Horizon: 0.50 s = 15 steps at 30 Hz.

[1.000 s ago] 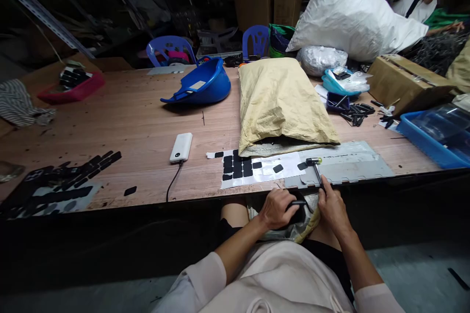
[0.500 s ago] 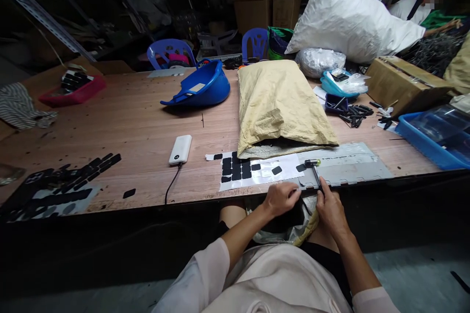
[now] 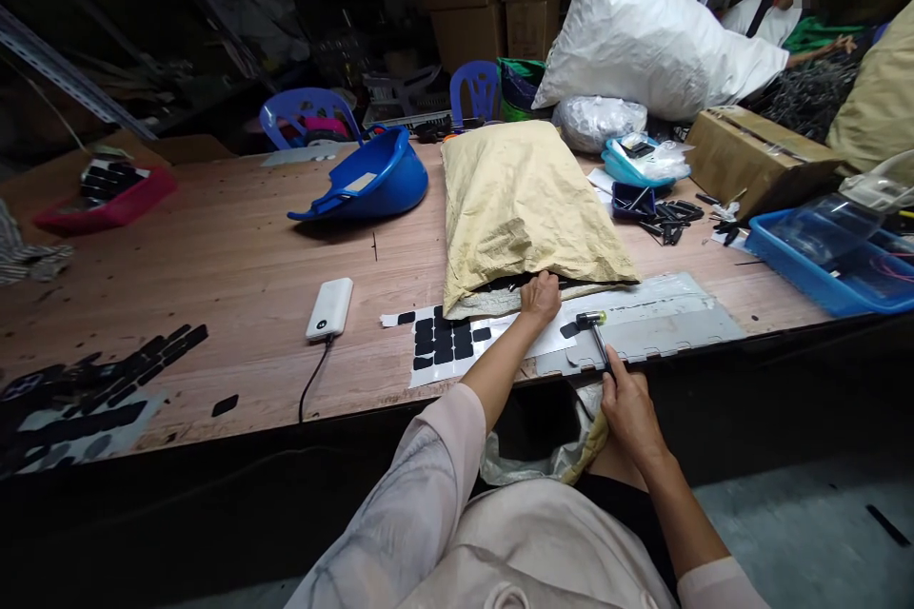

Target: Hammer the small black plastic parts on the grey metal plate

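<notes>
The right hand (image 3: 628,407) is wrapped round the handle of a hammer (image 3: 591,320), its head over a grey plate (image 3: 664,319) at the near edge of the table (image 3: 243,266). Farther in, the left hand (image 3: 541,297), fingers bunched, is at the mouth of a yellow sack (image 3: 528,200); whether it grips anything cannot be determined. A white bag (image 3: 649,38) stands beyond.

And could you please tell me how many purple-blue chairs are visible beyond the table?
2: the left chair, behind the blue scoop, and the right chair, beyond the beige sack. More may be hidden in the dark.
</notes>
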Each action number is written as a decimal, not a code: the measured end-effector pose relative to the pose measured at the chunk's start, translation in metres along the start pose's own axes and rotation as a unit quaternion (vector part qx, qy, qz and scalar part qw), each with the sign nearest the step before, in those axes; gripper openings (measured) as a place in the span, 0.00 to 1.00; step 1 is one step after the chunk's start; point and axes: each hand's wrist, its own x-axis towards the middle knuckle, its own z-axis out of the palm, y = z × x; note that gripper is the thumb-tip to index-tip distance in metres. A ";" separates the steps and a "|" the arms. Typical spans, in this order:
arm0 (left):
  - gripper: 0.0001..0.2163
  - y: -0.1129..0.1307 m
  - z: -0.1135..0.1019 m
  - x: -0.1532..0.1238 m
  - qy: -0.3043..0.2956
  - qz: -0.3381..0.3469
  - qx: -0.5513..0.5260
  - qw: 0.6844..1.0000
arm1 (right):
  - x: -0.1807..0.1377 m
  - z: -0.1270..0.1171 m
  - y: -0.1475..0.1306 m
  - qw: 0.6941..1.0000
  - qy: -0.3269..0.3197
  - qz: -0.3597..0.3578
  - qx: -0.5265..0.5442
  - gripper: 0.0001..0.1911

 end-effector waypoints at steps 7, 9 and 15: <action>0.09 -0.011 -0.011 -0.024 0.007 0.000 -0.006 1.000 | 0.001 0.001 -0.002 1.000 -0.001 0.007 -0.009 0.30; 0.08 -0.018 -0.010 -0.043 0.025 0.039 -0.013 0.999 | 0.001 0.002 0.000 1.000 0.005 0.000 -0.004 0.31; 0.07 -0.036 0.018 -0.095 0.017 0.106 -0.054 0.993 | 0.005 0.011 0.011 0.998 0.031 -0.043 -0.017 0.31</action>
